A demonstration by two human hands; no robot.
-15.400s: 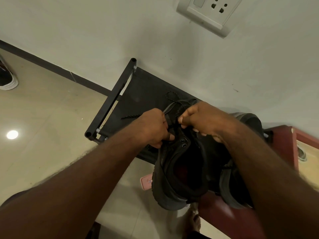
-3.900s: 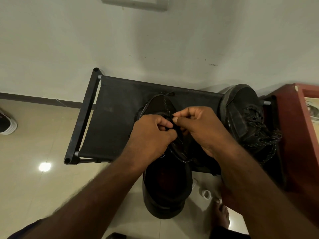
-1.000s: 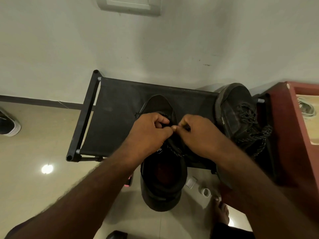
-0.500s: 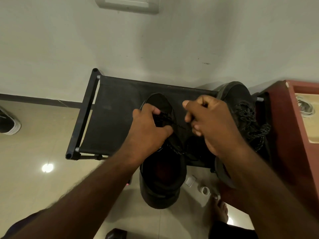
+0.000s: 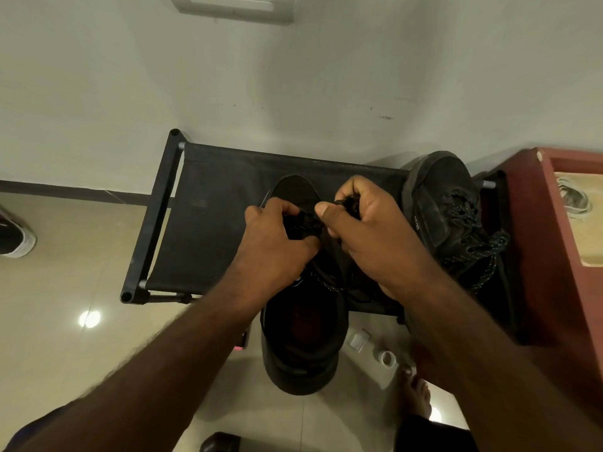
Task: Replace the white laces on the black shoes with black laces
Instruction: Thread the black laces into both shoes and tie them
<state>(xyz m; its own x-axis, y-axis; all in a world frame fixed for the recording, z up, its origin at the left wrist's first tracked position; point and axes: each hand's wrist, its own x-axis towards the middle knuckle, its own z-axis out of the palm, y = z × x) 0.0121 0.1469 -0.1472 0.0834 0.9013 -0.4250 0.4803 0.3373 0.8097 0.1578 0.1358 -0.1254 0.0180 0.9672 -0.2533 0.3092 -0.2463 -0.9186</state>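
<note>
Bench [image 5: 212,223]: black fabric on a dark frame, set against the wall [image 5: 130,76].
Room: wall pale, glossy beige floor [image 5: 65,282] (one lamp glare), red cabinet [image 5: 548,256] at right.
Shoes: near shoe [image 5: 303,337] overhangs the bench's front edge; second shoe [image 5: 437,197] at its right end.
Left hand [image 5: 277,243]: pinches black lace [image 5: 305,227] over the near shoe.
Right hand [image 5: 368,230]: pinches the same lace.

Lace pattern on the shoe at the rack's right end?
Lace: black with small pale flecks. Head view, the only one.
</note>
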